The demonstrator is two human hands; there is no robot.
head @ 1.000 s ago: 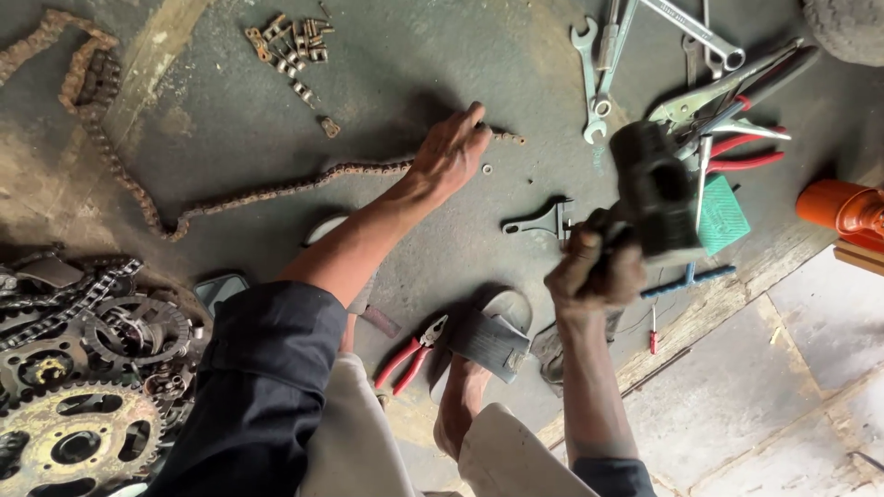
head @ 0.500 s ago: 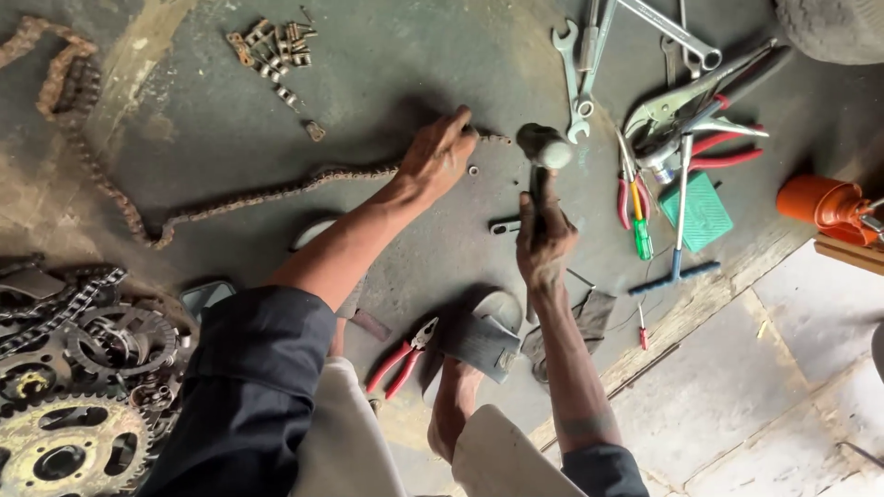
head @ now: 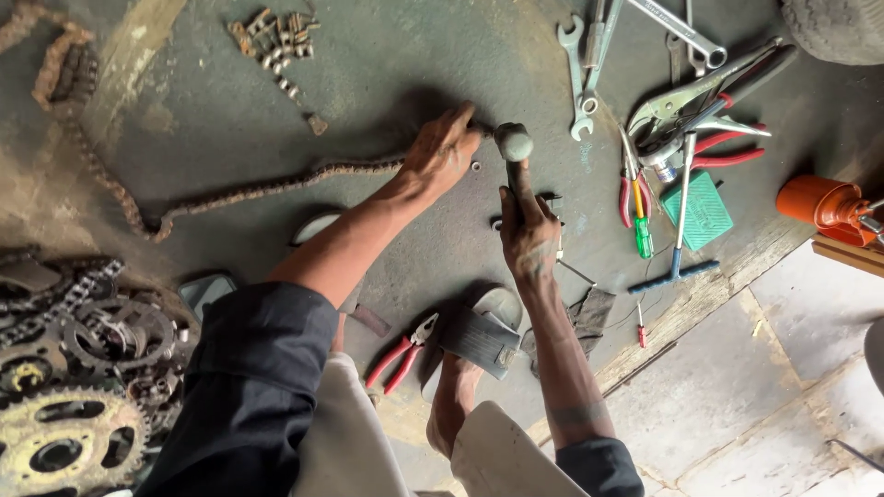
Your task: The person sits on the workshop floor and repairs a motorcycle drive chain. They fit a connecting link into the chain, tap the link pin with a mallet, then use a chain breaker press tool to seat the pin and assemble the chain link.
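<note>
My left hand point(head: 444, 152) presses down on one end of a long rusty chain point(head: 249, 193) that lies across the dark green floor. My right hand point(head: 529, 235) grips the handle of a hammer point(head: 514, 147), whose round metal head hangs just right of my left fingers, over the chain's end. A small washer or pin point(head: 476, 167) lies beside the left hand. My foot in a grey sandal point(head: 479, 336) rests on the floor below the hands.
Wrenches point(head: 589, 64), locking pliers point(head: 686, 97), red-handled pliers point(head: 727, 152), a green screwdriver point(head: 640, 225) and a green pad point(head: 700, 212) lie at the right. Red pliers point(head: 401, 354) sit by my foot. Sprockets and chains point(head: 64, 368) are piled at lower left; loose chain links point(head: 281, 41) at the top.
My right hand swung the hammer from the right side in towards the chain's end by my left hand. The left hand stayed on the chain.
</note>
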